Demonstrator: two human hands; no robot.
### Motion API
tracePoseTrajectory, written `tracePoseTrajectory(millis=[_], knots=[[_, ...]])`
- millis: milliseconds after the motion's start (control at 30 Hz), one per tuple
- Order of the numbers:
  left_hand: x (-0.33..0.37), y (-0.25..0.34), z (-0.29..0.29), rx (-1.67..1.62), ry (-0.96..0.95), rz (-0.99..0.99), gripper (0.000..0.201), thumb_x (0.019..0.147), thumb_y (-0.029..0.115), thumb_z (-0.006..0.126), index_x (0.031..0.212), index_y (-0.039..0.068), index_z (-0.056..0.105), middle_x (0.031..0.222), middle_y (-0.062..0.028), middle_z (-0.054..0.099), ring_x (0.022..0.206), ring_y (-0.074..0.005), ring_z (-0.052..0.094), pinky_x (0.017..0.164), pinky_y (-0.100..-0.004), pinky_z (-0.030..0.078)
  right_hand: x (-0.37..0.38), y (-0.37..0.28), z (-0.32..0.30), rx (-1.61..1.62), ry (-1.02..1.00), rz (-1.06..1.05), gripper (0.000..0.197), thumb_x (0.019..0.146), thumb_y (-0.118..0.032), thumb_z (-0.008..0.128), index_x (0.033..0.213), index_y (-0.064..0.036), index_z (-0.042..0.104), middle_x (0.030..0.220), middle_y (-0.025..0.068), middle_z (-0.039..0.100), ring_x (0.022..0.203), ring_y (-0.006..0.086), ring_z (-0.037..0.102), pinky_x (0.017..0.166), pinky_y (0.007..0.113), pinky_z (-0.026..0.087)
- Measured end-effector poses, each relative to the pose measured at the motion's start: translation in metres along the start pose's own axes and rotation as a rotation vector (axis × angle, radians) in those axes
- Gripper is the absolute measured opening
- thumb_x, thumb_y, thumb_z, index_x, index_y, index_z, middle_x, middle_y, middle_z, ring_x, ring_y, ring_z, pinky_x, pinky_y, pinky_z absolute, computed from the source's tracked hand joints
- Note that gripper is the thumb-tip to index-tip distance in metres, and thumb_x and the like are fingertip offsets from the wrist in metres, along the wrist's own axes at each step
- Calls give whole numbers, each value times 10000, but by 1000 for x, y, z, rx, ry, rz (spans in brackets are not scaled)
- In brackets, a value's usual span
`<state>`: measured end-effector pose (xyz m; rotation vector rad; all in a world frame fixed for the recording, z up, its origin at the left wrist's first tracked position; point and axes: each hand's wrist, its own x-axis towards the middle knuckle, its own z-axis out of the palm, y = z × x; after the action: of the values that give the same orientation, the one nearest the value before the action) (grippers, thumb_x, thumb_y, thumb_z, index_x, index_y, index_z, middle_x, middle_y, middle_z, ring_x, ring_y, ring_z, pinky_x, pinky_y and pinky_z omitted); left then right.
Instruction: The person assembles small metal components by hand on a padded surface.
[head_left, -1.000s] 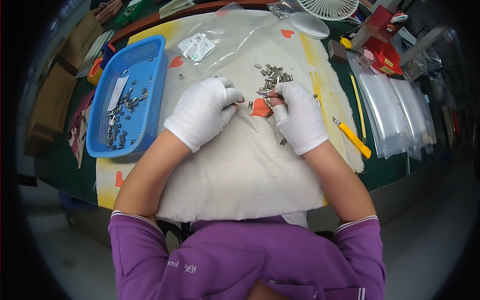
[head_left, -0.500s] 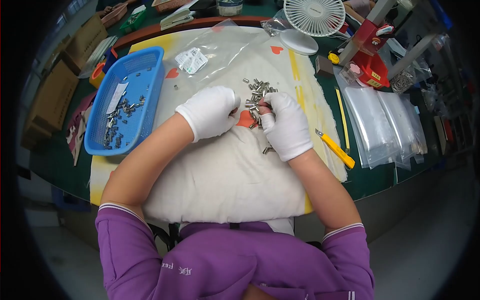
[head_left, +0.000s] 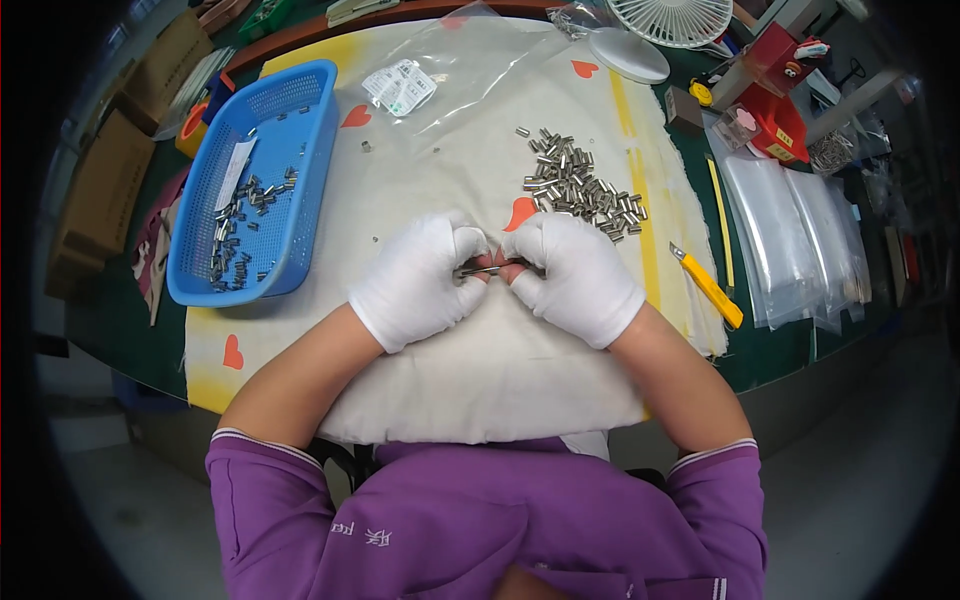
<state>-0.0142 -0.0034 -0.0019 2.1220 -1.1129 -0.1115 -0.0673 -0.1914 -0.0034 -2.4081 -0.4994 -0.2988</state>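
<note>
Both my hands wear white gloves that leave some fingertips bare, and they meet over the pale cloth (head_left: pixel 440 390). The fingers of my left hand (head_left: pixel 420 280) pinch small silvery metal cylinders (head_left: pixel 478 270). Facing it, my right hand (head_left: pixel 580 275) is also closed on small metal cylinders, partly hidden by the glove. How many each hand holds I cannot tell. Just beyond my right hand lies a loose pile of the same metal cylinders (head_left: pixel 570 180). To the left stands a blue plastic basket (head_left: pixel 325 150) with more cylinders and a white paper slip (head_left: pixel 233 175) in it.
A yellow utility knife (head_left: pixel 712 290) lies on the right cloth edge, near stacked clear plastic bags (head_left: pixel 775 240). Behind are a clear bag with a label (head_left: pixel 400 88), a white fan (head_left: pixel 670 18) and a red bin (head_left: pixel 775 130). Cardboard boxes (head_left: pixel 90 190) stand far left.
My right hand has drawn back from the pile towards me, and my left hand has come nearer to it. More of the pile now shows. The whole view has shifted slightly.
</note>
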Motion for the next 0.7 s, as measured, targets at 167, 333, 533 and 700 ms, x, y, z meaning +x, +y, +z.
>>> tracePoseTrajectory(millis=[167,333,533,700], knots=[[-3,-6,0,39,0,5,122,684,29,654,788,15,591,811,-142,580,746,-316,577,661,-389,480,2,-4,5,-10,-76,65,76,728,-66,652,797,-66,620,729,121,571,685,310,574,616,390,467],[-3,-10,-12,-12,-39,-39,95,721,66,642,799,18,616,810,-138,590,784,-318,582,688,-392,480,2,-4,7,-59,-74,41,78,723,-58,649,798,-73,631,730,114,572,694,306,582,623,381,475],[1,-9,-19,-100,-128,-126,81,768,77,641,812,9,643,823,-148,608,770,-296,589,703,-364,481,2,-4,5,-31,-69,38,93,715,-35,665,795,-73,637,744,106,584,714,294,593,644,365,483],[9,-6,-20,-222,-230,-363,98,781,80,636,840,2,642,811,-160,640,752,-289,616,708,-348,490,5,-6,4,89,-105,172,46,731,-64,652,776,-62,642,757,123,612,713,306,609,650,388,489]])
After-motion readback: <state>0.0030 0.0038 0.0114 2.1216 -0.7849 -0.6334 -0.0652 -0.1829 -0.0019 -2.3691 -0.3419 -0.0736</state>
